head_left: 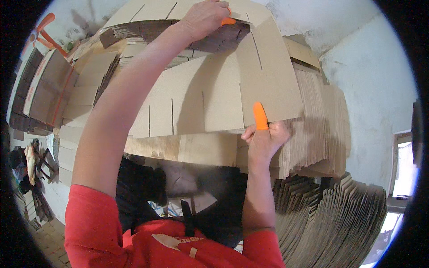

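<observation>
A tan slotted cardboard piece (270,85) slopes from the far side down toward me at the right. My right hand (269,136) grips its near edge, with the orange-covered thumb on top and the other fingers curled at the edge. Far off at the top, my left hand (205,18) is closed at the edge of a long slotted cardboard strip (152,12), orange covers showing on its fingers. Whether strip and piece are joined is unclear. Below them lies another slotted cardboard sheet (214,100) on the wooden table (205,149), in my left arm's shadow.
Stacked cardboard (313,120) stands at the right, with more slotted cardboard sheets (339,219) packed on edge below. Cardboard stacks (89,85) and a strapped bundle (47,87) are on the left. An orange fan (47,33) stands at the far left, near a wall.
</observation>
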A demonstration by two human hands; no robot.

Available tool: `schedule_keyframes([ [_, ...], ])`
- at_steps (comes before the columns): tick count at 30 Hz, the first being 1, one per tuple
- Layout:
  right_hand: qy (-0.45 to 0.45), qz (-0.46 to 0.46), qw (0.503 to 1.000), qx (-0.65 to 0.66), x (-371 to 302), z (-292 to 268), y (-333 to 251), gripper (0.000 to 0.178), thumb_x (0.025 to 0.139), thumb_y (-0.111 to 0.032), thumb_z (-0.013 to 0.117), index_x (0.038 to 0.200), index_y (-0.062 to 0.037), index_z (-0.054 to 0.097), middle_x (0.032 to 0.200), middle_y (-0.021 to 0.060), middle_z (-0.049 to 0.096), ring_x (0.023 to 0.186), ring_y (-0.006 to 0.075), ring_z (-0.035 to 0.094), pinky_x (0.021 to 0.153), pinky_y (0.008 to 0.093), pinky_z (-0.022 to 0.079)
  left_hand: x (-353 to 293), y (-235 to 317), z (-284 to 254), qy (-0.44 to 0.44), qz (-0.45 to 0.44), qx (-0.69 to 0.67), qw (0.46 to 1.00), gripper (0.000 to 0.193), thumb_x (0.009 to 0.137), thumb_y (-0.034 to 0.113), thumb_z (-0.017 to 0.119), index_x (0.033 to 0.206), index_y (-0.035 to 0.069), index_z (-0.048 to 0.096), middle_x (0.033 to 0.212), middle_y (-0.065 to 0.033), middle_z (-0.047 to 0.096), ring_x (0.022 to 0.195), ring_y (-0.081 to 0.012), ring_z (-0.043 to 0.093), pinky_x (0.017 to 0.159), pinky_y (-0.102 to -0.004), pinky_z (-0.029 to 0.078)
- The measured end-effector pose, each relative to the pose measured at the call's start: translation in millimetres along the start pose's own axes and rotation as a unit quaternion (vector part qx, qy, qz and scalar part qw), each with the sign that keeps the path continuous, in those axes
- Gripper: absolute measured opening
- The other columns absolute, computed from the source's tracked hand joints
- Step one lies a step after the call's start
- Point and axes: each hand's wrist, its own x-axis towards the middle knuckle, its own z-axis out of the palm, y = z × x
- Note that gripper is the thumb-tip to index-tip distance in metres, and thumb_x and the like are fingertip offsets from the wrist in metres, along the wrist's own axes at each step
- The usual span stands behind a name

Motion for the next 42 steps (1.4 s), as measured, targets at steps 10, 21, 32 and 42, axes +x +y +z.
schedule_keyframes([
  [10,-0.022,-0.029,0.998,-0.057,0.8,-6.3,5.4,0.032,0.079,0.007,0.063,0.057,-0.0059,0.044,0.049,0.0028,0.051,0.045,0.0103,0.055,0.042,0.0257,0.043,-8.6,38.6,-41.1,-0.068,0.112,0.041,0.991,0.030,0.077,0.010,0.059,0.104,-0.003,0.062,0.121,-0.0122,0.053,0.101,-0.0248,0.054,0.085,-0.0319,0.052],
  [21,0.021,-0.188,0.933,-0.307,-10.3,2.3,7.6,0.070,0.074,0.002,0.068,0.138,-0.0039,0.040,0.083,0.0164,0.066,0.062,0.0327,0.065,0.054,0.0388,0.051,-59.3,105.5,-115.9,-0.075,0.128,-0.067,0.987,0.042,0.070,0.015,0.059,0.107,-0.004,0.060,0.117,-0.0129,0.056,0.098,-0.0243,0.053,0.076,-0.0315,0.052],
  [32,-0.148,-0.223,0.803,-0.533,-33.8,54.8,-85.5,0.060,0.081,0.004,0.055,0.137,0.0053,0.033,0.087,0.0267,0.062,0.073,0.0404,0.063,0.065,0.0484,0.050,-206.5,133.9,-232.1,-0.236,-0.161,-0.178,0.942,0.085,0.069,0.035,0.077,0.138,0.001,0.039,0.145,-0.0168,0.037,0.128,-0.0377,0.038,0.107,-0.0490,0.032],
  [42,-0.278,-0.233,0.748,-0.556,51.4,103.2,-95.2,0.013,0.076,0.002,0.060,0.088,0.0092,0.058,0.081,0.0271,0.064,0.079,0.0409,0.066,0.068,0.0461,0.053,-288.6,77.0,-208.1,-0.075,-0.191,-0.121,0.971,0.060,0.075,0.005,0.065,0.132,0.005,0.049,0.092,-0.0094,0.061,0.093,-0.0294,0.054,0.089,-0.0416,0.042],
])
